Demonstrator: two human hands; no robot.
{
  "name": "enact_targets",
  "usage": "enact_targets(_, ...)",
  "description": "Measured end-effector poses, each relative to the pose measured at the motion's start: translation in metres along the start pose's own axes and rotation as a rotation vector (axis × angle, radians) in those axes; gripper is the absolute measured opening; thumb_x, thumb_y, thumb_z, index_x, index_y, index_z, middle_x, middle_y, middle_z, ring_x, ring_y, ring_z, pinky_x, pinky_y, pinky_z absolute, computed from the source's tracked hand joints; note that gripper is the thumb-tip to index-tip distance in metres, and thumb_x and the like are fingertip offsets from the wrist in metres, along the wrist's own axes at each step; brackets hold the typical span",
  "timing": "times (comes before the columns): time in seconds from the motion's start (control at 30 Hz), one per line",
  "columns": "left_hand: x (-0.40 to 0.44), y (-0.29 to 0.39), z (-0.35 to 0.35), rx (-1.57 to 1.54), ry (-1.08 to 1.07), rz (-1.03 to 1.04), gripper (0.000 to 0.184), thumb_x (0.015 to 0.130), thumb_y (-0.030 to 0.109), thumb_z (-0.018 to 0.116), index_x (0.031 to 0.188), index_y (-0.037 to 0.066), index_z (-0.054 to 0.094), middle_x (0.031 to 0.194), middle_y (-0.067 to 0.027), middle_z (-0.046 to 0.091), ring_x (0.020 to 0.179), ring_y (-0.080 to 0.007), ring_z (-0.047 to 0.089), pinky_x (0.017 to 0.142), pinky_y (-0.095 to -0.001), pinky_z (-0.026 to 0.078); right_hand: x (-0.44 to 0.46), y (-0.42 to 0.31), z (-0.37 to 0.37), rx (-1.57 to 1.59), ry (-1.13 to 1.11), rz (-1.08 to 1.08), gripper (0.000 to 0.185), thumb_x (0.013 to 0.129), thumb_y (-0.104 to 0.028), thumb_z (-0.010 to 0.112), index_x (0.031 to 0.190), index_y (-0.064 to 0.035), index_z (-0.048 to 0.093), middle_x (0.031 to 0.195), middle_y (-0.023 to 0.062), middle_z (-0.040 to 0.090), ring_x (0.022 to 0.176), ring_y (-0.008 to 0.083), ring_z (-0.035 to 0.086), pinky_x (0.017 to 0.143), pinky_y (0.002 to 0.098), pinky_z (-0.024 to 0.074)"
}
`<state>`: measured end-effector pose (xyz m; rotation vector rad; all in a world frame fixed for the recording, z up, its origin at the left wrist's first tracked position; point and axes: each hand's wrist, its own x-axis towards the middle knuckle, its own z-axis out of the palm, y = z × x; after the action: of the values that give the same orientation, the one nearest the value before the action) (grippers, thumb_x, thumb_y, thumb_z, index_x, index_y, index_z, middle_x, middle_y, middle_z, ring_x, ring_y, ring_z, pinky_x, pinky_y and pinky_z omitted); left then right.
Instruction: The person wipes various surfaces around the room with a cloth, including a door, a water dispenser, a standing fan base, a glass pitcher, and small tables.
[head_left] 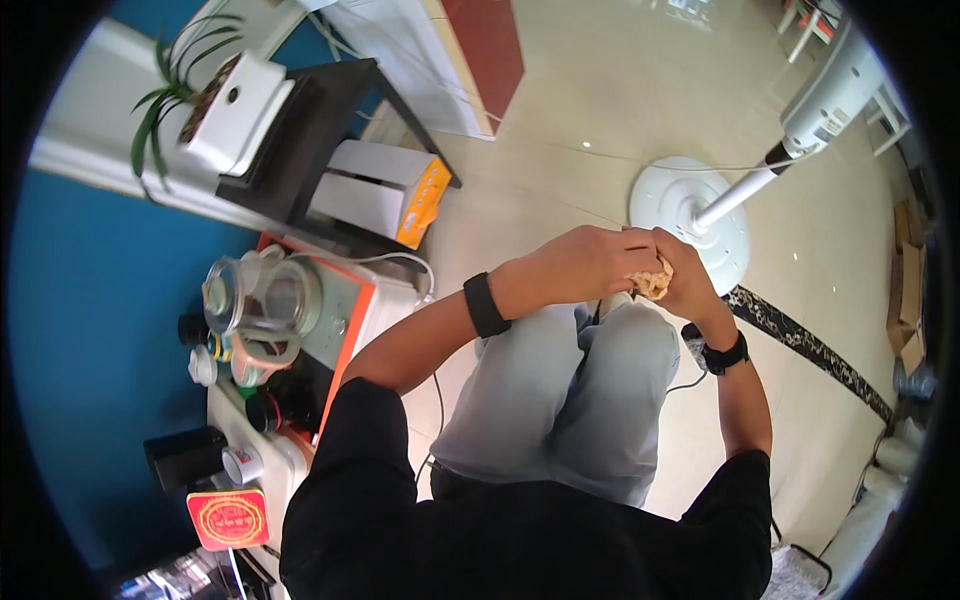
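Both hands meet above my knees around a crumpled tan lump [652, 281], whose kind I cannot make out. My left hand [592, 262] comes in from the left, its fingers closed over the lump's upper and left side. From the right, my right hand [686, 278] wraps the other side, and its fingers partly disappear behind the lump. Grey trousers [545, 385] lie just below the hands. A black band [486, 305] circles the left wrist, and a black watch [725, 353] sits on the right one.
Ahead stands a white round pedestal base [665, 205] with a pole. To the left, a dark side table [325, 115] bears a potted plant [225, 110]. Nearer, a glass jug [262, 297] stands on an orange-edged cabinet [357, 335]. Cardboard [905, 275] is at the far right.
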<state>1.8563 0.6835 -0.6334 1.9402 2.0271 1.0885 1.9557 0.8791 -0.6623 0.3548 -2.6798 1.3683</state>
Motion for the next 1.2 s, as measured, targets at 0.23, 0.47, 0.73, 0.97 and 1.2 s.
enact_targets(0.23, -0.074, 0.053, -0.060, 0.300, 0.102, -0.166, 0.031, 0.082, 0.011, 0.070, 0.112, 0.013, 0.064, 0.115, -0.0010, 0.064, 0.093, -0.0256, 0.065, 0.079, -0.0364, 0.055, 0.058, -0.073, 0.033, -0.102, -0.085, -0.346, 0.049, 0.071, -0.009, 0.079, 0.116, -0.0110, 0.061, 0.096, 0.0087, 0.064, 0.084, 0.0330, 0.064, 0.073, 0.0377, 0.0529)
enact_targets(0.47, -0.135, 0.121, -0.099, 0.413, 0.323, -0.313, 0.038, 0.082, 0.011, 0.073, 0.119, 0.012, 0.063, 0.113, -0.0039, 0.065, 0.097, -0.0268, 0.065, 0.081, -0.0362, 0.055, 0.089, -0.137, 0.067, -0.253, -0.176, -0.490, 0.056, 0.074, -0.015, 0.077, 0.126, -0.0143, 0.056, 0.104, 0.0061, 0.065, 0.084, 0.0320, 0.066, 0.073, 0.0389, 0.0538)
enact_targets(0.73, -0.180, 0.116, -0.118, 0.052, 0.363, -0.673, 0.047, 0.085, 0.012, 0.070, 0.129, 0.004, 0.056, 0.111, -0.0170, 0.062, 0.083, -0.0310, 0.065, 0.077, -0.0348, 0.054, 0.109, -0.171, 0.085, -0.329, -0.261, -0.484, 0.062, 0.073, -0.026, 0.082, 0.127, -0.0148, 0.055, 0.112, 0.0072, 0.067, 0.092, 0.0325, 0.068, 0.078, 0.0399, 0.0558)
enact_targets(0.97, -0.197, 0.076, -0.123, -0.144, 0.571, -0.618, 0.058, 0.087, 0.016, 0.071, 0.138, 0.002, 0.048, 0.123, -0.0187, 0.056, 0.108, -0.0321, 0.060, 0.089, -0.0349, 0.051, 0.167, -0.157, 0.126, -0.308, -0.267, -0.383, 0.059, 0.072, -0.030, 0.080, 0.121, -0.0123, 0.052, 0.103, 0.0146, 0.067, 0.085, 0.0380, 0.067, 0.071, 0.0454, 0.0537)
enact_targets(1.2, -0.238, 0.048, -0.177, 0.356, 0.745, -0.701, 0.066, 0.085, 0.005, 0.069, 0.145, 0.007, 0.042, 0.132, -0.0182, 0.049, 0.116, -0.0397, 0.054, 0.098, -0.0414, 0.048, 0.265, -0.192, 0.200, -0.142, -0.126, -0.674, 0.060, 0.072, -0.004, 0.073, 0.128, -0.0110, 0.053, 0.121, 0.0123, 0.060, 0.105, 0.0359, 0.062, 0.084, 0.0437, 0.0532)
